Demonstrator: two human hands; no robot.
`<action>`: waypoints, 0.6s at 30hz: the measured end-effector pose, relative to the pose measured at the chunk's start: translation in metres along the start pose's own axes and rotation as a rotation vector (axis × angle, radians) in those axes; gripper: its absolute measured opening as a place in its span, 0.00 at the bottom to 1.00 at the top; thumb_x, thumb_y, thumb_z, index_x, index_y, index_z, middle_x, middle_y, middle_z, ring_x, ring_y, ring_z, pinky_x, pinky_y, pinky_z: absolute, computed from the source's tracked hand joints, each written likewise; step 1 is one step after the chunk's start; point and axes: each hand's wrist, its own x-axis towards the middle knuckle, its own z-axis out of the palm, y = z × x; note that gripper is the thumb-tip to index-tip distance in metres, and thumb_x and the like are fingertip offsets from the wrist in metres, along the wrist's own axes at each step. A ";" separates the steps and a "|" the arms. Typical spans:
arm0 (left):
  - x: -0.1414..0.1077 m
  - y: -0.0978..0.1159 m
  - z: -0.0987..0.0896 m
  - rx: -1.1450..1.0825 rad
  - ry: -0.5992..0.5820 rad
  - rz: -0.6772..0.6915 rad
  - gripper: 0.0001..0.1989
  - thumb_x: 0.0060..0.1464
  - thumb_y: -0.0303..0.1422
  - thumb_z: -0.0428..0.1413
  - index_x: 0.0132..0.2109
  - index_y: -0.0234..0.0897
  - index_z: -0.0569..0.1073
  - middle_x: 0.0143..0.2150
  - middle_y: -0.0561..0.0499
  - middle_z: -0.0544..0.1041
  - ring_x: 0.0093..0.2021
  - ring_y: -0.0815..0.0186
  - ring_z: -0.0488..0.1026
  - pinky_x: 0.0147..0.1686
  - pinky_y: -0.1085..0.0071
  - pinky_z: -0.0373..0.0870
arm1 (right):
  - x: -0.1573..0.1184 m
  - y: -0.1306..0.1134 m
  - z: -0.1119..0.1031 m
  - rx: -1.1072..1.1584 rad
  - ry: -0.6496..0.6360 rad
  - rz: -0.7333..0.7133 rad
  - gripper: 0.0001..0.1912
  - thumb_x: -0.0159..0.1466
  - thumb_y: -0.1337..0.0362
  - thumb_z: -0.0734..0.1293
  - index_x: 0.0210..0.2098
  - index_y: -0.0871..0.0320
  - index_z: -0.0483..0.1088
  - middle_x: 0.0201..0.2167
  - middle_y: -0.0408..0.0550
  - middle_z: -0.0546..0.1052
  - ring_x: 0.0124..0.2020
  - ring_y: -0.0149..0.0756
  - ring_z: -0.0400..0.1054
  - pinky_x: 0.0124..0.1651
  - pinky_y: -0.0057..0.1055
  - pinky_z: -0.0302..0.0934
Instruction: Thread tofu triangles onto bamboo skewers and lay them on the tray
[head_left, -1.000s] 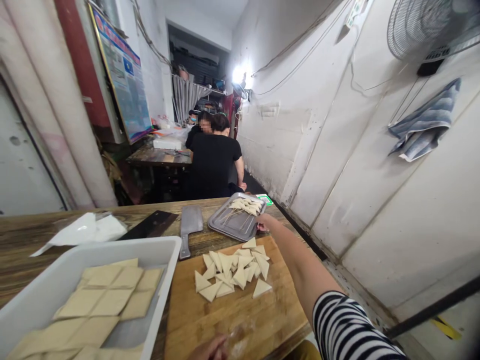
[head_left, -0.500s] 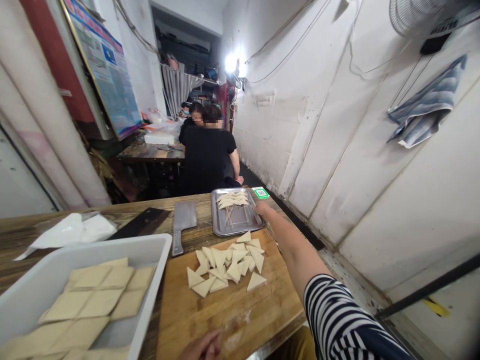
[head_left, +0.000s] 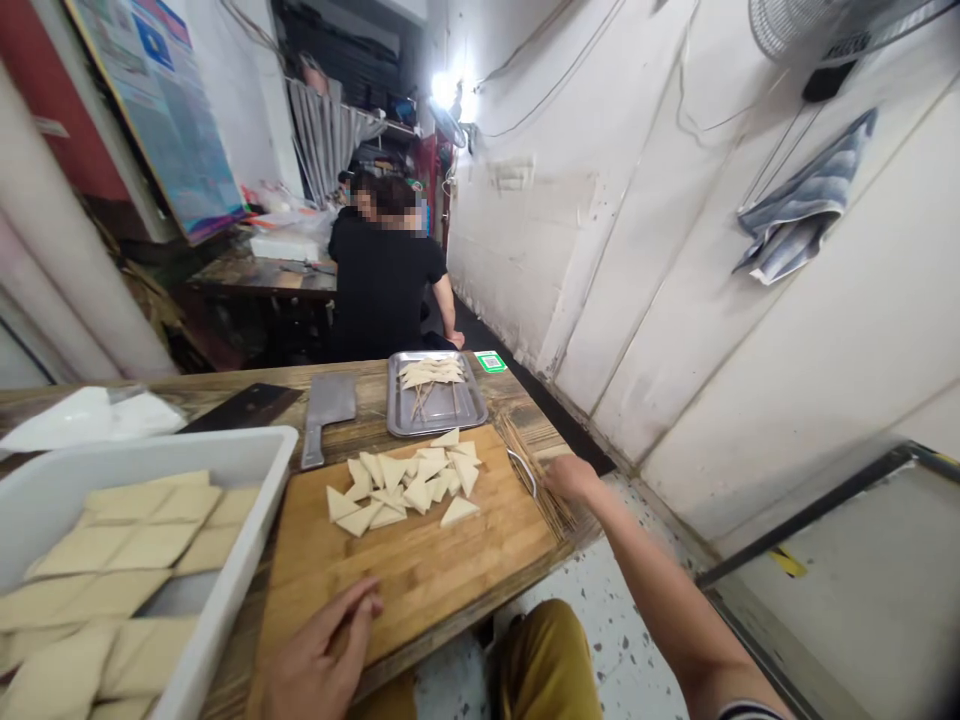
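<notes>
My right hand (head_left: 570, 478) is at the bundle of thin bamboo skewers (head_left: 541, 490) along the right edge of the wooden cutting board (head_left: 480, 560); its fingers are curled down onto them, the tips partly hidden. Over the board's near left part, my left hand (head_left: 326, 650) has thumb and fingertips pressed together with nothing visible between them. Several pale tofu triangles (head_left: 416, 485) lie in a loose heap on the board, one apart at the heap's right front. Behind it, a metal tray (head_left: 469, 415) carries threaded triangles (head_left: 433, 373) with their sticks pointing toward me.
A white tub (head_left: 262, 490) with stacked tofu sheets (head_left: 112, 545) stands at left. Between tub and tray lies a cleaver (head_left: 330, 405), beside a dark flat piece (head_left: 244, 407) and white plastic bag (head_left: 90, 418). A person in black (head_left: 386, 280) sits beyond the table.
My right hand has come back from the metal tray to the skewers beside the board. My left hand has moved further into view over the board. The view has shifted right and down.
</notes>
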 end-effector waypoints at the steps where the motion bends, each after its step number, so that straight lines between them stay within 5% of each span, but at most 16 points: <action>1: -0.001 0.004 0.001 0.008 0.008 -0.015 0.17 0.47 0.45 0.53 0.38 0.43 0.79 0.32 0.54 0.81 0.36 0.62 0.79 0.38 0.72 0.75 | -0.009 0.002 0.006 -0.004 0.002 -0.008 0.12 0.65 0.61 0.64 0.39 0.64 0.73 0.41 0.55 0.77 0.42 0.40 0.72 0.43 0.35 0.65; 4: 0.001 0.021 0.003 0.019 0.024 -0.021 0.18 0.50 0.45 0.52 0.41 0.41 0.77 0.34 0.52 0.81 0.38 0.62 0.78 0.41 0.71 0.74 | -0.021 0.002 0.017 0.026 0.027 -0.017 0.12 0.64 0.65 0.62 0.36 0.66 0.75 0.39 0.62 0.78 0.42 0.42 0.73 0.40 0.31 0.64; 9: 0.028 0.054 0.019 0.107 0.029 0.166 0.18 0.56 0.41 0.49 0.46 0.37 0.75 0.46 0.46 0.78 0.48 0.61 0.74 0.51 0.67 0.67 | -0.016 0.004 0.022 0.110 0.064 -0.011 0.13 0.65 0.62 0.63 0.37 0.65 0.74 0.38 0.56 0.78 0.40 0.38 0.73 0.41 0.34 0.65; 13: 0.066 0.082 0.046 0.327 -0.201 0.446 0.17 0.58 0.36 0.49 0.51 0.36 0.72 0.52 0.44 0.75 0.54 0.56 0.68 0.55 0.60 0.60 | -0.014 0.008 0.025 0.207 0.105 -0.048 0.14 0.66 0.61 0.61 0.33 0.64 0.74 0.35 0.55 0.79 0.39 0.36 0.73 0.43 0.32 0.63; 18: 0.102 0.104 0.077 0.649 -0.463 0.535 0.19 0.56 0.29 0.52 0.55 0.40 0.69 0.59 0.42 0.68 0.62 0.53 0.58 0.58 0.52 0.51 | -0.016 0.015 0.035 0.353 0.183 -0.063 0.14 0.66 0.60 0.62 0.31 0.62 0.73 0.35 0.49 0.78 0.39 0.34 0.72 0.46 0.36 0.62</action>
